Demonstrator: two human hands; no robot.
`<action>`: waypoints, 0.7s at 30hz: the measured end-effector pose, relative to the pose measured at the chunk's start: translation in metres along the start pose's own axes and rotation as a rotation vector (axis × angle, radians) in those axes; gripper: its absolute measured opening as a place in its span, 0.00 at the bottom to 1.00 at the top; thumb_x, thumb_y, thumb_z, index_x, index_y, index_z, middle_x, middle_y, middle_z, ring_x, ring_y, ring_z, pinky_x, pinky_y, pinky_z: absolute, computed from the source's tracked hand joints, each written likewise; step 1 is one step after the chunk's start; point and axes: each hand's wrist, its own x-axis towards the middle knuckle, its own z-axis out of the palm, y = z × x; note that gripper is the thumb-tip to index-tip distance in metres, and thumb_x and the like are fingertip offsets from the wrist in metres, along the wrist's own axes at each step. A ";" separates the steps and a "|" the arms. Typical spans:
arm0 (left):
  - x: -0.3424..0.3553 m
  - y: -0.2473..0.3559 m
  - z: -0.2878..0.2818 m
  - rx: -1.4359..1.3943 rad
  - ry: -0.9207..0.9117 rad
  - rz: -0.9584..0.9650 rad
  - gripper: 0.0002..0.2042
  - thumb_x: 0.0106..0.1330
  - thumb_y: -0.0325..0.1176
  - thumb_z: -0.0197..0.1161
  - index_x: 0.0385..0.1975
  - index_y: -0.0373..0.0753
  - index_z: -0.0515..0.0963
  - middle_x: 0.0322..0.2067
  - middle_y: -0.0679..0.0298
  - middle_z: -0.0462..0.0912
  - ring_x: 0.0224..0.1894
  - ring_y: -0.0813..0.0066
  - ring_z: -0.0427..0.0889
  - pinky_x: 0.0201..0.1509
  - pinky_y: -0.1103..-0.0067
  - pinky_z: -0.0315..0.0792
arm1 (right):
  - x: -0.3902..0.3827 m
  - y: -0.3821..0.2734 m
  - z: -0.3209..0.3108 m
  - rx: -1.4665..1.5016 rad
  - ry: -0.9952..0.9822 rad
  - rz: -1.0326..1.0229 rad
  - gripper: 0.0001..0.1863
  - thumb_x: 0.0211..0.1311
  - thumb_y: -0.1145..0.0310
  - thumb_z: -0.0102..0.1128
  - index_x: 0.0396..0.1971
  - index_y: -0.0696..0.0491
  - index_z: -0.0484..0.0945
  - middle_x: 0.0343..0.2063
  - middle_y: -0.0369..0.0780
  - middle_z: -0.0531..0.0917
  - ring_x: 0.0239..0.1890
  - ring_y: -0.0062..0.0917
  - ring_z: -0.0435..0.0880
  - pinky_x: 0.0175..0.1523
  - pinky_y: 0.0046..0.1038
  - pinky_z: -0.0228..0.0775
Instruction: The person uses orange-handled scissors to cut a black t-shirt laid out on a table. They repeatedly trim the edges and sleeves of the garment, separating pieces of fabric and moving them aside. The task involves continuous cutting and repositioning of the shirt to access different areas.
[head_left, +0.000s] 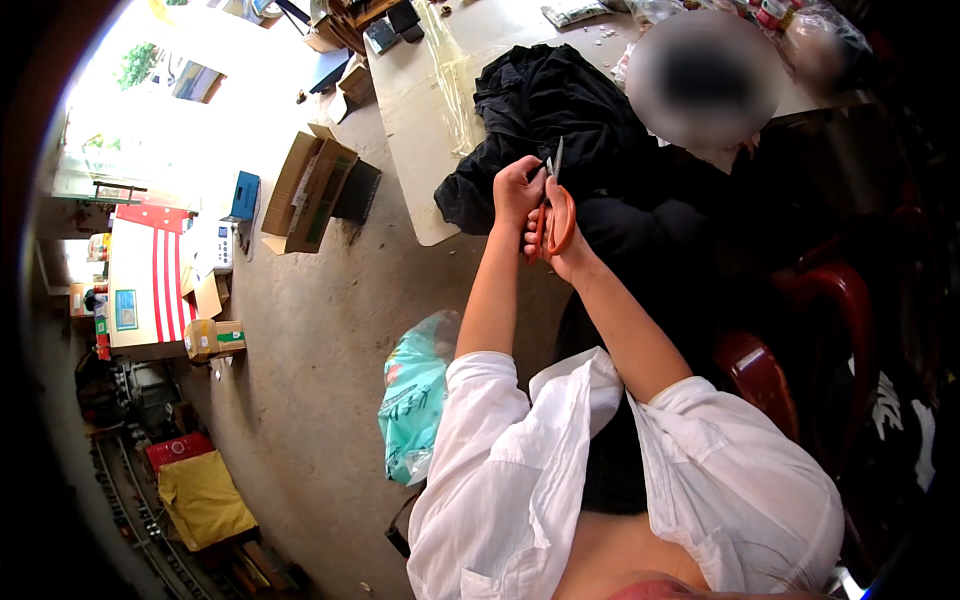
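My right hand (560,250) grips orange-handled scissors (564,215), whose pointed metal blades angle upward toward the far side. My left hand (515,190) is closed close beside the blades, pinching a thin dark piece (538,168); whether it joins the fabric behind is unclear. A bunched black cloth (545,95) lies just beyond both hands over the edge of a pale table (405,120), which has a crumpled clear plastic strip along it.
A blurred area covers what seems another person (700,80) at upper right. Red chairs (760,380) stand right; a turquoise bag (410,400) lies below left. An open carton (300,190), a striped board (145,280) and a yellow sack (205,495) sit on the left.
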 end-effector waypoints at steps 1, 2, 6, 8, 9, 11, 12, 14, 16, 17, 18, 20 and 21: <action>0.000 0.000 -0.001 -0.006 -0.026 -0.023 0.03 0.54 0.26 0.63 0.27 0.35 0.78 0.22 0.51 0.79 0.26 0.57 0.81 0.30 0.75 0.73 | 0.000 -0.001 0.000 0.001 -0.002 0.008 0.33 0.55 0.28 0.44 0.21 0.47 0.62 0.16 0.32 0.64 0.16 0.19 0.65 0.23 0.19 0.63; 0.001 -0.001 -0.004 -0.017 -0.059 -0.034 0.04 0.55 0.26 0.63 0.29 0.34 0.79 0.23 0.53 0.80 0.26 0.60 0.82 0.31 0.76 0.73 | -0.001 -0.002 0.001 0.002 -0.005 0.016 0.33 0.55 0.27 0.43 0.21 0.48 0.63 0.16 0.32 0.65 0.17 0.19 0.65 0.23 0.19 0.63; -0.002 -0.010 -0.005 -0.081 0.024 -0.079 0.07 0.56 0.25 0.61 0.33 0.32 0.78 0.25 0.56 0.82 0.27 0.72 0.83 0.34 0.79 0.74 | -0.001 -0.005 0.002 0.017 -0.087 0.047 0.35 0.55 0.26 0.40 0.22 0.49 0.63 0.18 0.32 0.65 0.19 0.20 0.66 0.25 0.20 0.64; 0.000 -0.012 -0.004 -0.119 0.012 -0.112 0.07 0.56 0.25 0.60 0.33 0.32 0.78 0.25 0.57 0.82 0.27 0.73 0.82 0.34 0.80 0.74 | -0.003 -0.005 -0.002 0.121 -0.160 0.105 0.36 0.54 0.25 0.40 0.23 0.49 0.63 0.19 0.32 0.66 0.20 0.20 0.67 0.26 0.20 0.64; 0.000 -0.013 -0.004 -0.137 0.006 -0.129 0.07 0.56 0.25 0.60 0.33 0.32 0.78 0.25 0.58 0.82 0.27 0.74 0.82 0.34 0.80 0.74 | -0.004 -0.004 -0.004 0.173 -0.196 0.135 0.36 0.54 0.25 0.40 0.23 0.49 0.63 0.20 0.32 0.66 0.21 0.20 0.67 0.27 0.20 0.64; -0.001 -0.016 -0.004 -0.167 0.000 -0.147 0.07 0.56 0.24 0.61 0.33 0.32 0.78 0.25 0.59 0.82 0.27 0.77 0.81 0.34 0.81 0.74 | -0.010 -0.003 -0.001 0.200 -0.208 0.154 0.37 0.53 0.24 0.40 0.24 0.49 0.63 0.21 0.33 0.66 0.21 0.20 0.67 0.28 0.19 0.64; -0.001 -0.018 -0.005 -0.183 -0.014 -0.162 0.06 0.56 0.24 0.61 0.33 0.32 0.78 0.24 0.60 0.82 0.27 0.78 0.81 0.33 0.81 0.73 | -0.012 -0.004 0.001 0.213 -0.214 0.164 0.37 0.53 0.24 0.40 0.24 0.50 0.63 0.21 0.33 0.67 0.22 0.20 0.67 0.28 0.19 0.64; -0.003 -0.016 -0.006 -0.264 -0.083 -0.193 0.05 0.57 0.23 0.61 0.32 0.31 0.78 0.24 0.63 0.81 0.27 0.81 0.79 0.33 0.83 0.72 | -0.012 -0.006 0.004 0.307 -0.166 0.141 0.35 0.54 0.26 0.43 0.23 0.49 0.63 0.19 0.33 0.64 0.20 0.20 0.66 0.26 0.21 0.63; -0.003 -0.014 -0.008 -0.390 -0.179 -0.228 0.03 0.58 0.22 0.62 0.31 0.31 0.78 0.23 0.66 0.80 0.27 0.84 0.76 0.32 0.84 0.71 | -0.004 -0.007 0.003 0.337 -0.107 0.099 0.33 0.55 0.28 0.44 0.22 0.48 0.62 0.18 0.32 0.63 0.18 0.21 0.65 0.25 0.22 0.63; -0.002 -0.013 -0.009 -0.397 -0.187 -0.218 0.03 0.58 0.22 0.62 0.30 0.31 0.77 0.23 0.67 0.79 0.27 0.85 0.75 0.32 0.84 0.70 | 0.001 -0.005 0.001 0.282 -0.088 0.069 0.33 0.55 0.28 0.44 0.22 0.48 0.62 0.18 0.32 0.63 0.18 0.21 0.65 0.25 0.22 0.63; 0.000 -0.013 -0.009 -0.404 -0.196 -0.207 0.02 0.59 0.21 0.62 0.30 0.31 0.77 0.22 0.68 0.78 0.27 0.86 0.74 0.31 0.85 0.69 | 0.006 0.000 0.001 0.226 -0.069 0.039 0.33 0.55 0.28 0.45 0.22 0.48 0.62 0.17 0.32 0.62 0.18 0.20 0.66 0.24 0.22 0.63; 0.001 -0.013 -0.011 -0.424 -0.216 -0.204 0.02 0.59 0.21 0.62 0.28 0.31 0.75 0.22 0.69 0.76 0.26 0.87 0.72 0.31 0.85 0.68 | 0.011 0.005 0.005 0.078 -0.003 -0.021 0.35 0.54 0.25 0.41 0.21 0.48 0.60 0.15 0.32 0.61 0.17 0.20 0.63 0.24 0.20 0.59; 0.001 -0.012 -0.010 -0.433 -0.219 -0.202 0.02 0.59 0.21 0.61 0.28 0.32 0.75 0.21 0.70 0.76 0.26 0.87 0.72 0.31 0.85 0.68 | 0.012 0.006 0.004 0.078 0.000 -0.020 0.35 0.54 0.26 0.42 0.21 0.48 0.60 0.15 0.31 0.61 0.17 0.19 0.63 0.23 0.20 0.58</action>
